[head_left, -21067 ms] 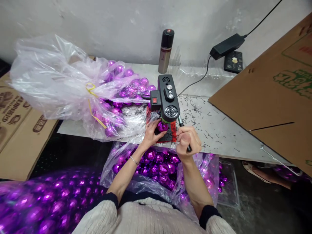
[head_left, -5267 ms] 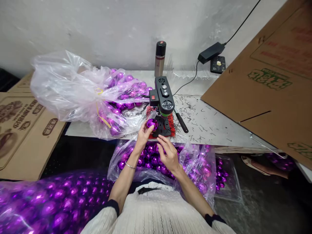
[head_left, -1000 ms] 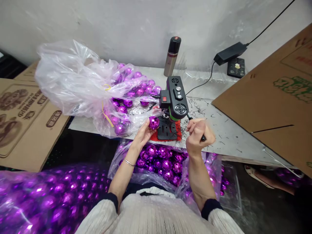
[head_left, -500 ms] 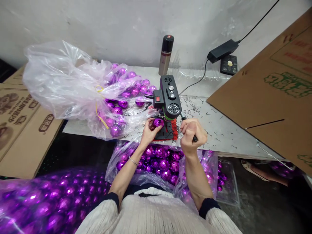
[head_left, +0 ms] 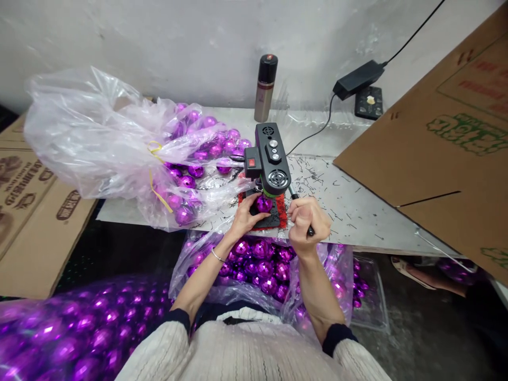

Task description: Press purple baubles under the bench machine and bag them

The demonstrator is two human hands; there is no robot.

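From the head view, I see the purple ball under the head of the black machine, over the plate; a second ago it was at the plate's left edge. It is round, without a long axis; I cannot tell where its top points. The left hand pinches it; the right hand grips the slanting handle.

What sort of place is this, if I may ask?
Probably a small workshop: a lever machine on a worktable, plastic bags of purple balls, and large printed cardboard.
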